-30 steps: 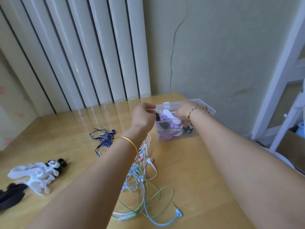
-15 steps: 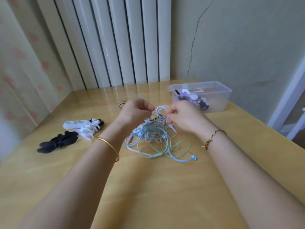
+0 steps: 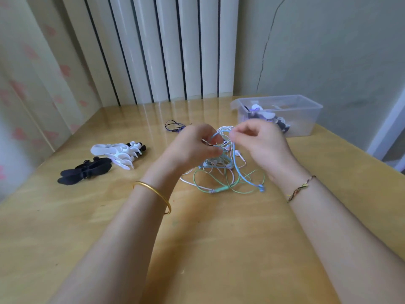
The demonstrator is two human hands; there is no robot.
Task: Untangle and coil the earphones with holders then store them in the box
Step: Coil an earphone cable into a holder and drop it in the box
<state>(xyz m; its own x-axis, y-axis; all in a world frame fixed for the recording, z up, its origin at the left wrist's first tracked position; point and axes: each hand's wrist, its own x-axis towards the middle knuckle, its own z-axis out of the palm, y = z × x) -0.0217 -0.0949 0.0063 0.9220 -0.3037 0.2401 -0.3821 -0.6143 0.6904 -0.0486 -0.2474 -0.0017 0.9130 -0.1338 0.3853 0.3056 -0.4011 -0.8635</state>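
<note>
The left hand (image 3: 192,145) was seen clamped on the upper part of the tangle of earphones (image 3: 221,170), its fingers curled round several cords. The right hand (image 3: 260,145), close beside it but not touching, appeared to pinch a pale loop at the top of the same tangle, though that grip was blurred. A second before, both hands had been held at the box (image 3: 306,121). Since then they had been brought back to the middle of the table (image 3: 197,238) and set on the knot, the top of which had been lifted a little while the rest was left lying on the wood.

From this it could be judged that one coiled set had just been stored and that a fresh round had been begun at the untangling step. No single cord had yet been freed: the blue cord (image 3: 235,159) was still looped through white and green ones, its plug (image 3: 260,188) at the near edge of the heap.

The box was placed far right, with wound sets (image 3: 263,116) already inside. A dark blue pair (image 3: 173,126) was left just beyond the left hand. The white holders (image 3: 114,150) and black holders (image 3: 85,170) were laid well to the left, untouched, so one would have to be fetched before any coiling.
</note>
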